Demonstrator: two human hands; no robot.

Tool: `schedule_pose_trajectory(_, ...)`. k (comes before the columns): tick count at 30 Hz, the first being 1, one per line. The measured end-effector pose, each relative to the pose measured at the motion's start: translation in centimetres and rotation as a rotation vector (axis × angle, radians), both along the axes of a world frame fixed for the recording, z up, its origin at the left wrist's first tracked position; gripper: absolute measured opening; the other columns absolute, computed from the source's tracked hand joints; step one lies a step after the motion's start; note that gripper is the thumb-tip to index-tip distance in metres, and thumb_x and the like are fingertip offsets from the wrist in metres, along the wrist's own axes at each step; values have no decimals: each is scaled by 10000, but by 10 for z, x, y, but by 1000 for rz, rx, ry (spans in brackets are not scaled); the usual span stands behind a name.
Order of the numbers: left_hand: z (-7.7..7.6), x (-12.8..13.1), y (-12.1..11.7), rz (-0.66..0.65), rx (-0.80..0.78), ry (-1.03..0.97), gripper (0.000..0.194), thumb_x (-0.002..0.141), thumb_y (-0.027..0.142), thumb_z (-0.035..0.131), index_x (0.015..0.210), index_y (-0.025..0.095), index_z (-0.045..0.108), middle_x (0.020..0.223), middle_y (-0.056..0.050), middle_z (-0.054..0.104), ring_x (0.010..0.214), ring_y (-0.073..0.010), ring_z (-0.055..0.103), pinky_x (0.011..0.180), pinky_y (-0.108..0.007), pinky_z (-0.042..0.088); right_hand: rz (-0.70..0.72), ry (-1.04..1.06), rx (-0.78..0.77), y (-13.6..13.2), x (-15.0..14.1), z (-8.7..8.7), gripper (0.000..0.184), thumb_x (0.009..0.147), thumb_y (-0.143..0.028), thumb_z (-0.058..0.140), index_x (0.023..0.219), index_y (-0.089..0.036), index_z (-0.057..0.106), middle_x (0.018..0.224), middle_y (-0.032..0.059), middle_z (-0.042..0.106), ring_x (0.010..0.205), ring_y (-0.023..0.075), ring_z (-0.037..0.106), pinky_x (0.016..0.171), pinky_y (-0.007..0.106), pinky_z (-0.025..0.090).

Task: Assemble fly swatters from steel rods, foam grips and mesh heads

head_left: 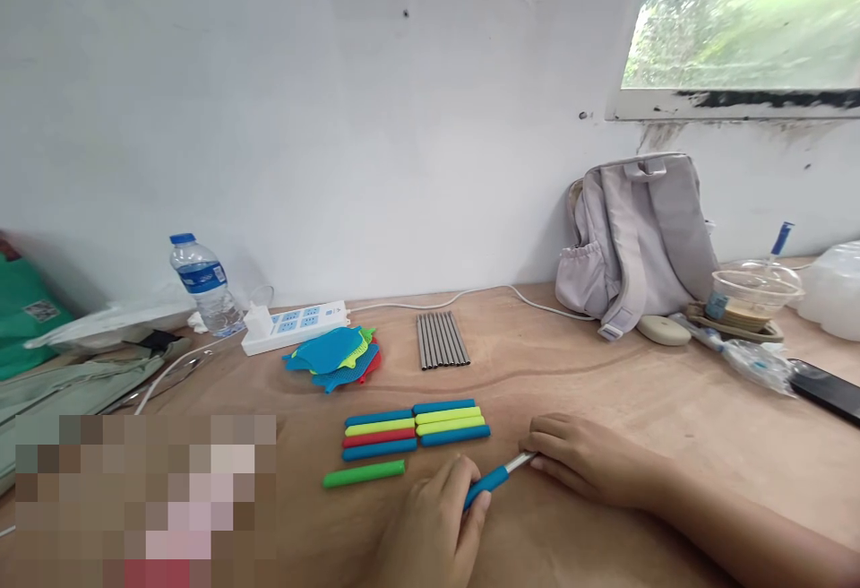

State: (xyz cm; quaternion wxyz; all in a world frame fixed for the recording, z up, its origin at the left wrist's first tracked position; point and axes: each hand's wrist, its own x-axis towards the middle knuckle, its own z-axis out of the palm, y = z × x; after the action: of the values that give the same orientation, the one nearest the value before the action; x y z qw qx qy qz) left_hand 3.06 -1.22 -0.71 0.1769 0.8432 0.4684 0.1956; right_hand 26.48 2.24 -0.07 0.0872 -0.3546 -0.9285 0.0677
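Nearest the camera, at the bottom centre of the frame, the left hand (436, 521) is wrapped around a blue tube (486, 486). From the tube's far end comes a metal stick (519, 461), and the right hand (584, 458), in the lower right of centre, pinches the stick's other end.

At the left edge of the frame sits a green bag (27, 310), partly cut off, its contents out of sight. Next is a water bottle (205, 283), clear with a blue cap and label; how full it is, I cannot tell. Just beside it lies a white power strip (296, 328), then a pile of flat plastic pieces (329, 355) in blue, yellow-green and red. Below, left of centre, a green tube (364, 473) lies on the tabletop (537, 364), near a left stack of tubes (380, 436) coloured blue, yellow, red and blue. Above centre of the tabletop is a row of metal sticks (443, 340), side by side, and below it a right stack of tubes (449, 426): blue, two yellow, blue.

Right of centre, a gray backpack (638, 238) stands by the wall, its inside hidden. Near its base is a rounded beige case (664, 330). Farther right, a clear plastic cup (756, 283) holds some pale brown drink (743, 308) and stands on a small tray (766, 332). At the right edge are a black phone (828, 391) and a white plastic bag (837, 288).
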Motion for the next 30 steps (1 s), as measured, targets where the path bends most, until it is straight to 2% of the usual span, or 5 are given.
schedule_pose_trajectory(9, -4, 4, -1, -22, 48, 277, 156, 885, 190, 371, 910, 220, 522, 950, -17, 641, 757, -196, 629, 606, -260, 445, 9, -5, 18, -8, -11, -7, 290, 936, -264, 295, 1016, -191, 563, 847, 64, 591, 732, 155, 569, 622, 240, 441)
schedule_pose_trajectory(14, 1, 7, 0, -1, -31, 375, 132, 888, 206, 401, 918, 214, 529, 961, -11, 645, 783, -198, 637, 612, -252, 446, 30, -26, 39, -11, -13, -8, 275, 937, -253, 302, 975, -181, 564, 840, 61, 596, 713, 154, 576, 599, 231, 441)
schedule_pose_trajectory(19, 4, 6, -2, -8, 13, 375, 109, 883, 233, 425, 879, 209, 531, 835, 10, 656, 723, -191, 634, 554, -241, 415, 66, -29, 49, -15, -20, -4, 295, 939, -250, 296, 965, -172, 579, 830, 63, 613, 703, 155, 590, 588, 229, 438)
schedule_pose_trajectory(25, -4, 10, -1, -66, 243, 369, 72, 851, 195, 471, 847, 197, 543, 808, -14, 663, 708, -216, 629, 637, -314, 440, 79, -21, 1, -15, -22, 3, 322, 932, -285, 297, 1034, -181, 584, 837, 73, 634, 711, 166, 600, 593, 246, 424)
schedule_pose_trajectory(30, -10, 16, -2, -55, 267, 311, 128, 837, 189, 507, 954, 197, 559, 879, -25, 675, 750, -223, 635, 700, -369, 467, 211, 110, 82, 4, -23, 21, 366, 919, -297, 290, 825, -157, 615, 633, 56, 594, 585, 146, 539, 560, 261, 369)
